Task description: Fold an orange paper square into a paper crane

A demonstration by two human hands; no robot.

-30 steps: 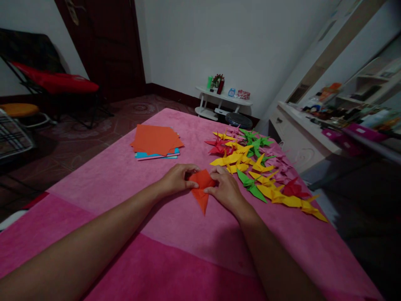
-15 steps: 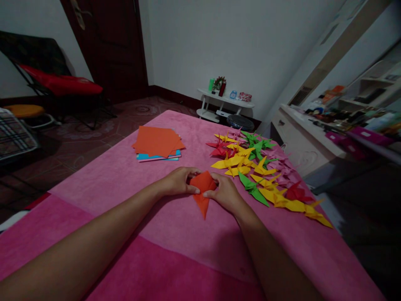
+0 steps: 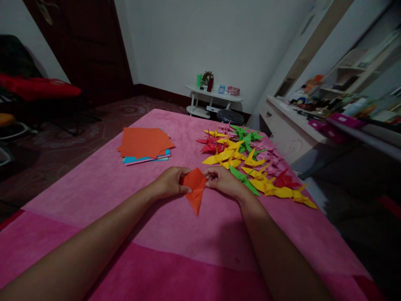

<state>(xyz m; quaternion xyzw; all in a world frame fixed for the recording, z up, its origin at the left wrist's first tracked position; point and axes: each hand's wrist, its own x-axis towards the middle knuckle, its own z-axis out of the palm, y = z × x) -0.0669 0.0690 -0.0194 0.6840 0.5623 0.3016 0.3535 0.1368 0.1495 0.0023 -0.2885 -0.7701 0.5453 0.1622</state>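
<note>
A folded orange paper [image 3: 194, 188] with a long point toward me lies on the pink cloth [image 3: 194, 234]. My left hand [image 3: 169, 182] pinches its left edge. My right hand [image 3: 223, 180] pinches its right corner, fingers curled. Several finished paper cranes [image 3: 247, 163] in yellow, green, red and pink lie just right of my right hand. A stack of flat paper sheets [image 3: 144, 144], orange on top with blue and pink beneath, sits farther back on the left.
A white low shelf [image 3: 214, 98] with small items stands against the far wall, a dark round bin [image 3: 230, 117] before it. A cluttered dresser [image 3: 300, 125] runs along the right. A chair with a red cushion [image 3: 37, 88] stands at far left.
The camera has swung a little, shifting the scene left. My right hand has slid from on top of the orange paper to its right corner; the paper now shows more.
</note>
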